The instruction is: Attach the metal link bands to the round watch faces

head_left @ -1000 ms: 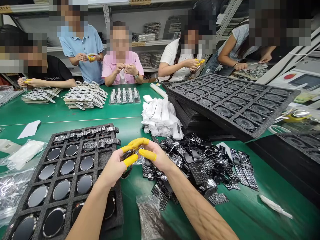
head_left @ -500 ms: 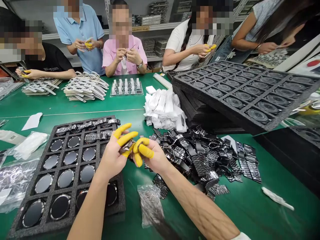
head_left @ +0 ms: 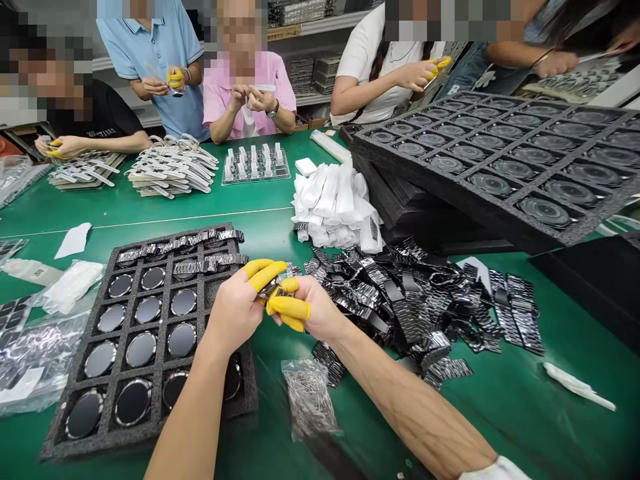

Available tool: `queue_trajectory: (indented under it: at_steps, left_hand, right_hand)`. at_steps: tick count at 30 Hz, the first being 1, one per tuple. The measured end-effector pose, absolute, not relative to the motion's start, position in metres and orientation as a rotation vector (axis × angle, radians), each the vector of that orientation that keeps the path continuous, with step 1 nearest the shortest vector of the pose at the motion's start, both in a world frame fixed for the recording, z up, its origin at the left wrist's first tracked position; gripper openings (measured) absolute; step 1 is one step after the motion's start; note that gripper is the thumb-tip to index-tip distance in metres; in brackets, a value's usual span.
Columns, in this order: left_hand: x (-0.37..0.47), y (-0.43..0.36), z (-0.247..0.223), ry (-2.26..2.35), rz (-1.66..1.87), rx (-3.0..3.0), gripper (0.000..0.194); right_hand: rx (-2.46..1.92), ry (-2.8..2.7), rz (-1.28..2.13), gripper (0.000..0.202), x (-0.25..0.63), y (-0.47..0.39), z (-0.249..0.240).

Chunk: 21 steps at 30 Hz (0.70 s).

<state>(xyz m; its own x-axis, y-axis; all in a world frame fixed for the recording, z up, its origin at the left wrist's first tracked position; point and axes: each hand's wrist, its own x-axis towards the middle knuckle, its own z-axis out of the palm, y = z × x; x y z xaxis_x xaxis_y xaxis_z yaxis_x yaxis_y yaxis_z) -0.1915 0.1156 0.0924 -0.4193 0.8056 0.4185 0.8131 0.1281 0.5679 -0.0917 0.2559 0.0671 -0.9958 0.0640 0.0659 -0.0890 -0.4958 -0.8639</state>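
Yellow finger covers are on both of my hands, which meet over the right edge of a black foam tray (head_left: 150, 330). My left hand (head_left: 245, 297) is closed on a small dark metal watch part (head_left: 270, 288). Pressed against the same part, my right hand (head_left: 303, 303) has its fingers bent round it, and they hide much of it. Round watch faces sit in the tray's compartments, and metal bands lie across its far rows. Right of my hands is a heap of black metal watch bands (head_left: 400, 300). A clear bag of small metal pins (head_left: 310, 400) lies below them.
White wrapped pieces (head_left: 335, 203) are piled beyond the bands. A large foam tray (head_left: 500, 153) rests tilted on a stack at the right. Plastic bags (head_left: 43, 360) lie at the left. Several people work across the green table (head_left: 200, 220).
My hands have come closer together round the part, and my left fingers are less spread. The view has shifted slightly. The person in pink now holds up a pale strip.
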Motion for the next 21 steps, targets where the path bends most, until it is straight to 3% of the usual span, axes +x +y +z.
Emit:
queue_trajectory:
  at_steps: [21]
  left_hand:
    - [-0.1900,0.1169,0.0912,-2.369,-1.096,-1.628,0.071]
  right_hand:
    - [0.023,-1.509,2.638,0.039,-0.0929,0.2574,0.0661]
